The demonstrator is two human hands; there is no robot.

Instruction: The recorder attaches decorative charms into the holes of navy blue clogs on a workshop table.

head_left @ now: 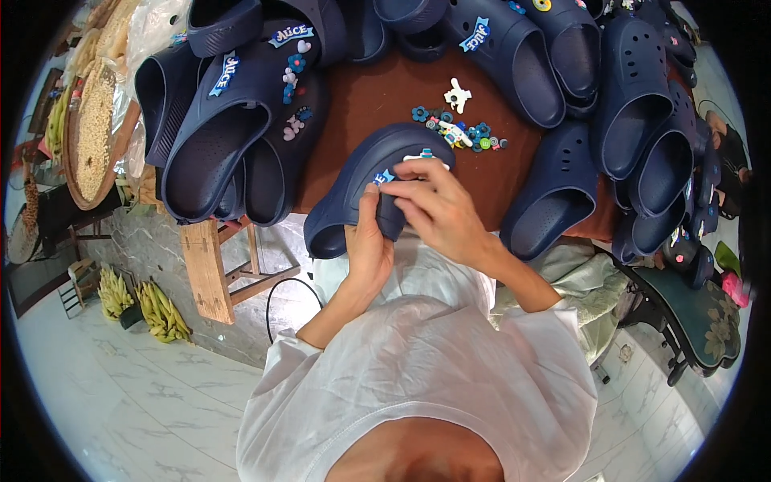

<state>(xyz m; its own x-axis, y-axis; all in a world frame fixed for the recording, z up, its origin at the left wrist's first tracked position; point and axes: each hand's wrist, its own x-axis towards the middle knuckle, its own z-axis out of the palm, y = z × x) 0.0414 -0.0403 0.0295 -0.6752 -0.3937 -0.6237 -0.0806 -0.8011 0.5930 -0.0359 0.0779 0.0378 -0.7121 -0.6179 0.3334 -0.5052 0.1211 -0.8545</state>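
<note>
A navy blue clog (353, 173) is held up over the near edge of the brown table. My left hand (371, 253) grips it from the near side, thumb up by a small blue shoe charm (384, 177) on the upper. Fingers of my right hand (442, 205) are bent together over that charm; whether they pinch it or only press it is hidden. A white and teal charm (420, 154) shows on the clog just beyond those fingers. Past the clog lies a small pile of loose charms (458, 132), blue flowers and round pieces, with a white figure charm (458, 95) behind.
Decorated navy clogs (217, 120) crowd the table's left, and plain ones (554, 189) stand on the right. A wooden stool (207, 269) is at lower left, near bunches of green bananas (161, 312). A flowered chair seat (699, 313) stands at right.
</note>
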